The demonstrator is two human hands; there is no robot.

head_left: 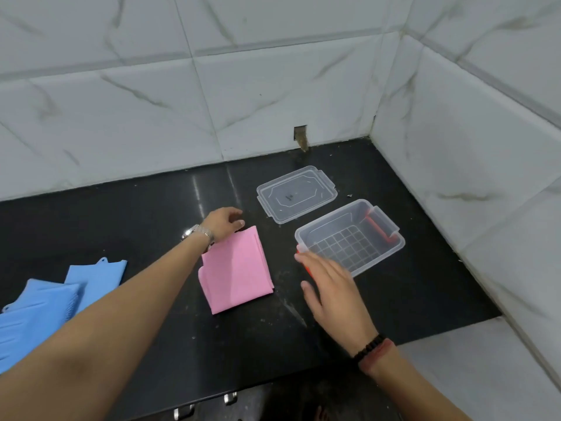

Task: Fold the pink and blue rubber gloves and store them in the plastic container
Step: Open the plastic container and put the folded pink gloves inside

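Observation:
The pink gloves [238,271] lie folded into a flat rectangle in the middle of the black counter [151,208]. My left hand [223,221] reaches across and pinches their far corner. My right hand [329,291] hovers with straight fingers just right of the pink stack, its fingertips at the near rim of the clear plastic container [391,250]. That container stands empty with red handle clips. The blue gloves [45,302] lie unfolded at the left edge, partly behind my left forearm.
The container's clear lid [296,194] lies flat behind the container. White marble-patterned tile walls close the counter at the back and right. Cabinet handles [206,405] show below the counter's front edge.

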